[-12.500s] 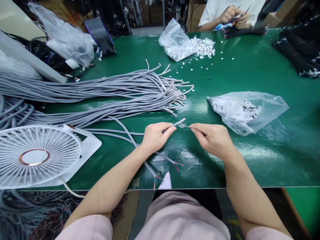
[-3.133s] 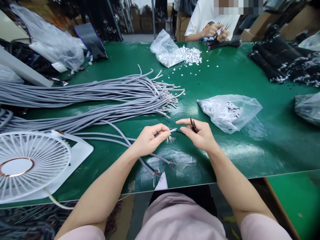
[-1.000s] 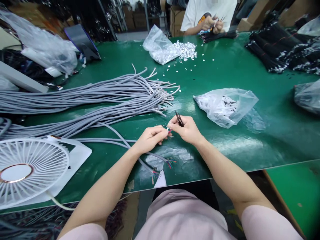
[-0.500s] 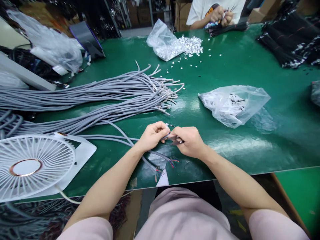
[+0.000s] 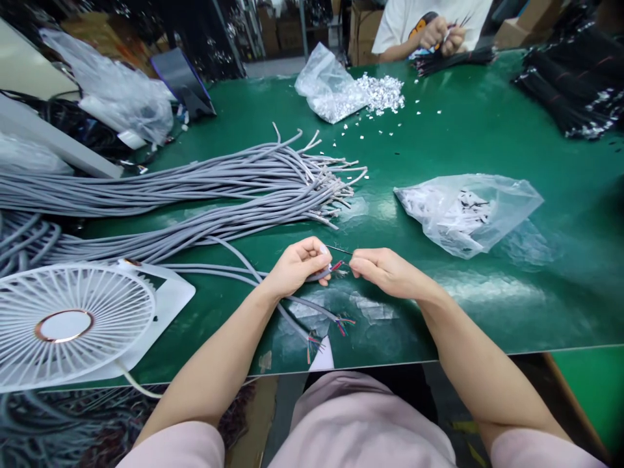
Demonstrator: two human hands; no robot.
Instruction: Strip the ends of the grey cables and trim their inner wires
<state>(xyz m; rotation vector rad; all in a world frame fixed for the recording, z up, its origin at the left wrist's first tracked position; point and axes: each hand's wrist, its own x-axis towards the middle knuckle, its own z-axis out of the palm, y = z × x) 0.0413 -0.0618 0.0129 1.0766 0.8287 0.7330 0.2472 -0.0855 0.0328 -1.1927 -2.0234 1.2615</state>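
Note:
My left hand (image 5: pixel 299 265) is closed around a grey cable (image 5: pixel 319 275) near its stripped end. Short red and pale inner wires (image 5: pixel 337 265) stick out of that end toward the right. My right hand (image 5: pixel 383 270) is closed in a pinch just beside it. A thin dark strand (image 5: pixel 340 249) spans from the left fingers to the right ones, and its ends are hidden in them. Below the hands lie two more grey cable ends (image 5: pixel 336 318), their coloured wires fanned out on the green table (image 5: pixel 404 331).
Bundles of grey cables (image 5: pixel 219 185) cover the left, behind a white fan (image 5: pixel 73 325). Plastic bags of small white parts lie at right (image 5: pixel 463 211) and at the back (image 5: pixel 331 88). Across the table, a person's hands (image 5: pixel 441 36) work near black wire bundles (image 5: pixel 570 84).
My right hand has moved a little to the right, away from the left. The dark, blade-like thing at its fingers no longer shows, and red wires are visible at the cable end.

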